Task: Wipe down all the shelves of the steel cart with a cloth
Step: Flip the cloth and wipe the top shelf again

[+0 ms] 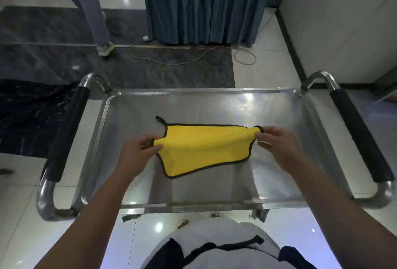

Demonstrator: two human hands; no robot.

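Note:
A yellow cloth [204, 148] with a black hem and a small black loop is stretched just above the top shelf [214, 105] of the steel cart. My left hand [139, 150] pinches the cloth's left corner. My right hand [277, 142] pinches its right corner. The cloth's lower edge sags toward the shelf surface. The cart's lower shelves are hidden beneath the top one.
Curved steel handles with black grips flank the cart, one on the left [64, 135] and one on the right [361, 137]. Another person's leg and shoe [105, 48] stand on the dark floor beyond. A grey curtain [204, 6] hangs ahead, a cable [171, 62] lies on the floor, and a wall [343, 32] rises at right.

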